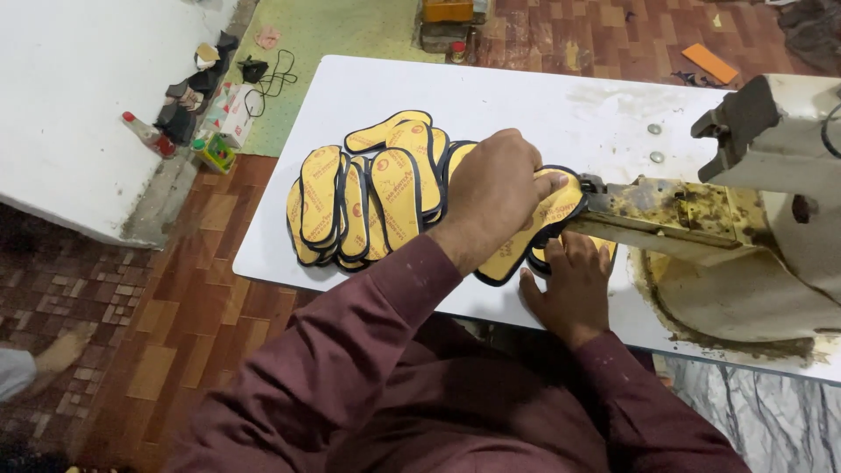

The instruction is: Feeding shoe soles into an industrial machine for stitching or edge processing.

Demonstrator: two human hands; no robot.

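Observation:
A yellow shoe insole with a black edge point(515, 250) lies under the arm of a grimy sewing machine point(701, 219). My left hand point(492, 194) presses down on top of this insole, fingers curled near the machine's foot. My right hand point(574, 285) rests flat on the white table point(491, 96) just below the machine arm, touching the insole's lower edge. To the left sits a pile of several similar yellow insoles point(363, 201), overlapping each other.
The table's left and near edges drop to a brown tiled floor point(175, 333). A white slab point(61, 96) at the left has bottles, a small box and a cable beside it. A person's bare foot point(61, 350) shows at the far left.

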